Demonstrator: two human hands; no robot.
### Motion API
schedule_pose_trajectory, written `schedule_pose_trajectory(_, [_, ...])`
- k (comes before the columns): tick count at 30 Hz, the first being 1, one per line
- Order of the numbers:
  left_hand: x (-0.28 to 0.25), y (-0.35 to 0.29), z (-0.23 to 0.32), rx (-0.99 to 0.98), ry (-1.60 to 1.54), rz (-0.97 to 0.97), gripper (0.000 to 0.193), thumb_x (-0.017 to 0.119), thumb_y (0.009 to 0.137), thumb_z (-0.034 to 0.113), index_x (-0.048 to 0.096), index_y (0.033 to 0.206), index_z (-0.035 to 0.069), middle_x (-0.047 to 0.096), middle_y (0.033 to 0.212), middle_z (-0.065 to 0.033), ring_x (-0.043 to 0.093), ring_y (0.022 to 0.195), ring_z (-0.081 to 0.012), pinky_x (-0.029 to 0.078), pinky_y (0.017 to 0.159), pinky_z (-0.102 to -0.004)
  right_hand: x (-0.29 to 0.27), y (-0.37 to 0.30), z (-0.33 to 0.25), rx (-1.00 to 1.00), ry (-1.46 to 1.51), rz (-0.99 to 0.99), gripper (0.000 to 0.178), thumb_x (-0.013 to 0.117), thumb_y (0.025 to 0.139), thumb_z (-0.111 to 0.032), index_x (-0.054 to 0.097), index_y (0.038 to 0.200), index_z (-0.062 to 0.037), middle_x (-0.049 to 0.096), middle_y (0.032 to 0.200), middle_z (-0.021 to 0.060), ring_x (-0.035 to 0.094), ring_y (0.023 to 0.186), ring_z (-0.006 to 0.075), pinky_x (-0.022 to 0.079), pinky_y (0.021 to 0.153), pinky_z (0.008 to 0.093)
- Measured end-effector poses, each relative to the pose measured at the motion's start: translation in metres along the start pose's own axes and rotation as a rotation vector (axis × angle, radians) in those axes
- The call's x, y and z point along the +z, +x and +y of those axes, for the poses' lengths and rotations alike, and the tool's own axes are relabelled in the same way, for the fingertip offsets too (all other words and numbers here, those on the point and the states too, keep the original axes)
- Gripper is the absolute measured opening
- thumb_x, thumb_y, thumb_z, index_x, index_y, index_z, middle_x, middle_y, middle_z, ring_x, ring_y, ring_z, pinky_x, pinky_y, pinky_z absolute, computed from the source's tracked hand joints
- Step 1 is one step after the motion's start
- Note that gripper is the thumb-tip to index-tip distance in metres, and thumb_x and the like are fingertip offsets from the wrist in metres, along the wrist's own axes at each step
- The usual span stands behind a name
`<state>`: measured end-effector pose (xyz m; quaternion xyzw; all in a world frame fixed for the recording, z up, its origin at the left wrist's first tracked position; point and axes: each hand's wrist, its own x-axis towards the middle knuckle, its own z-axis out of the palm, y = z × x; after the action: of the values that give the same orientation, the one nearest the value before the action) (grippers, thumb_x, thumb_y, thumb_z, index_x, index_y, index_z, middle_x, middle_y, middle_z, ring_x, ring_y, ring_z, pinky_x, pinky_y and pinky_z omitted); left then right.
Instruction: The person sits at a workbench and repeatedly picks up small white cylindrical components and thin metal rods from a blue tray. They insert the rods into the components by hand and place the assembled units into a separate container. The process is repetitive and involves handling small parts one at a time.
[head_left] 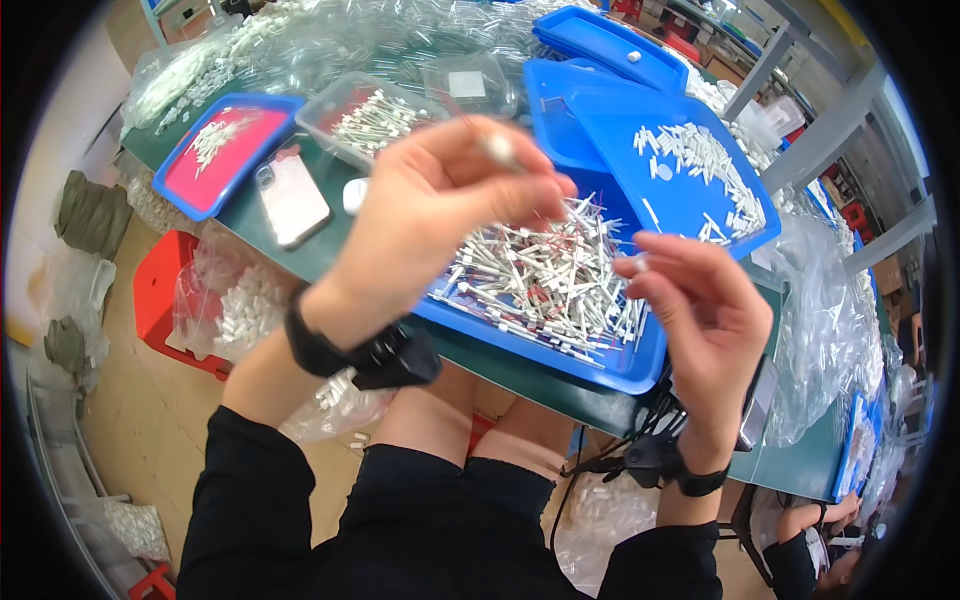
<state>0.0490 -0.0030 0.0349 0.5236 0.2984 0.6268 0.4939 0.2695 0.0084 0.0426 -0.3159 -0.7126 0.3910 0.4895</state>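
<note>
Your right hand (712, 315) pinches a white piece (640, 264); your left hand (430, 200), grip too blurred to tell, overlaps the heaped blue tray (648, 368); a phone (294, 202) lies leftward.

a pale phone (295, 205) lies on a green table (241, 222); grey bars (832, 135) right.

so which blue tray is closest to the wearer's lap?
The front-centre blue tray, heaped with thin white pieces and with both hands raised around it; the other blue trays lie farther off.
</note>
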Motion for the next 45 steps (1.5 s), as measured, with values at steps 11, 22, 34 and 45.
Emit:
schedule_pose_trajectory(11, [0.039,-0.022,-0.024,0.113,0.018,0.009,0.016,0.064,0.082,-0.01,0.061,0.096,-0.002,0.068,0.094,-0.0165,0.068,0.087,-0.0196,0.056,0.079,-0.0287,0.001,-0.015,0.004,0.003,0.025,-0.011,0.013,0.067,0.082,0.004,0.067,0.095,0.0033,0.07,0.085,0.0082,0.067,0.077,0.0128,0.053,0.07,0.0244])
schedule_pose_trajectory(22, [0.03,-0.026,-0.029,0.188,0.283,-0.047,0.016,0.059,0.082,-0.015,0.067,0.094,-0.008,0.066,0.089,-0.0147,0.067,0.08,-0.0192,0.057,0.071,-0.028,0.0,-0.012,0.011,-0.338,-0.488,0.054,0.011,0.071,0.077,0.002,0.068,0.087,-0.0036,0.068,0.078,0.0075,0.065,0.067,0.0192,0.05,0.06,0.0261])
schedule_pose_trajectory(34, [0.028,-0.033,-0.022,-0.018,0.147,-0.005,0.014,0.06,0.084,-0.01,0.068,0.095,-0.007,0.068,0.087,-0.0136,0.067,0.074,-0.0171,0.053,0.065,-0.0253,0.007,-0.003,0.016,-0.577,-0.552,-0.074,0.022,0.076,0.073,-0.004,0.067,0.093,-0.0036,0.068,0.081,0.0093,0.066,0.071,0.0221,0.051,0.061,0.0291])
schedule_pose_trajectory(45, [-0.141,0.043,-0.011,0.228,1.519,0.04,0.028,0.07,0.078,0.013,0.068,0.105,0.005,0.065,0.109,-0.0144,0.062,0.1,-0.0304,0.048,0.086,-0.0361,-0.103,0.054,0.091,0.093,-0.952,-0.056,0.033,0.072,0.078,-0.02,0.064,0.104,-0.0003,0.066,0.103,0.0187,0.064,0.09,0.0301,0.049,0.078,0.0364])
